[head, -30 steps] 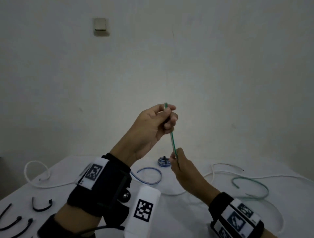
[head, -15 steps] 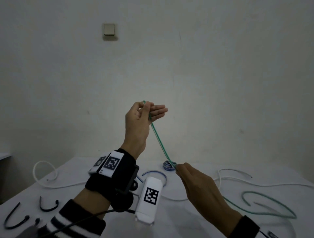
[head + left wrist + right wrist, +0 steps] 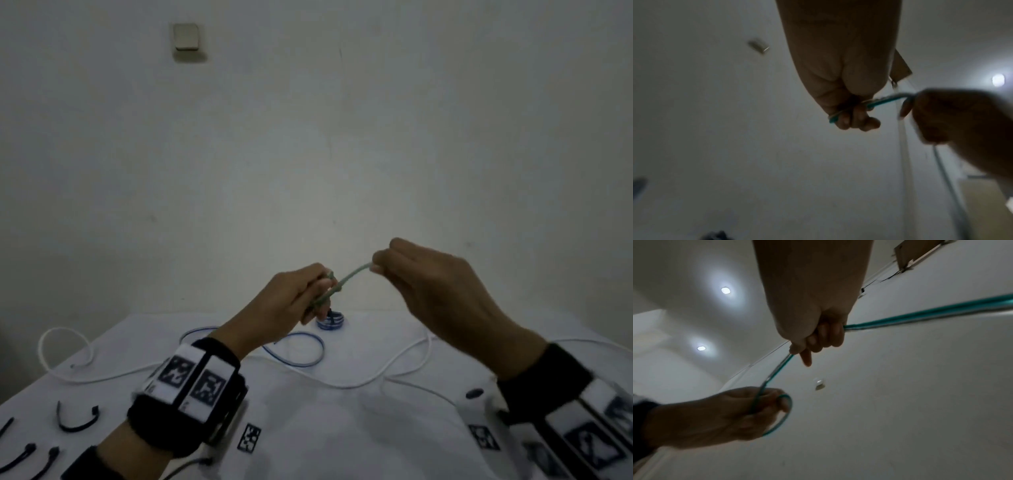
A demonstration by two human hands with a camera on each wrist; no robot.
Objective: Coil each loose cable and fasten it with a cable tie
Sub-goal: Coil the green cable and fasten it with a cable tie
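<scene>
Two hands, both raised above the table [image 3: 342, 428]. One green cable [image 3: 349, 278] spans between them, long axis rising from lower left to upper right. Left hand [image 3: 291, 305] fingers clenched around it, one loop at the fingertips. Right hand [image 3: 442, 291] pinches it; the rest trails off behind, hidden. On the table: one white cable [image 3: 404, 363], one blue cable [image 3: 308, 356], one blue coil [image 3: 330, 322] at the far edge, four black cable ties [image 3: 77, 421] at the near left corner, some cut off.

Green cable [image 3: 920, 315] – smooth plastic sheath, slight gloss. White cable [image 3: 342, 383], lower centre of head view – smooth plastic. Black cable ties [image 3: 77, 423], lower left – matt plastic. Table [image 3: 342, 438] – matt white cloth. Wall [image 3: 342, 154] – matt.
</scene>
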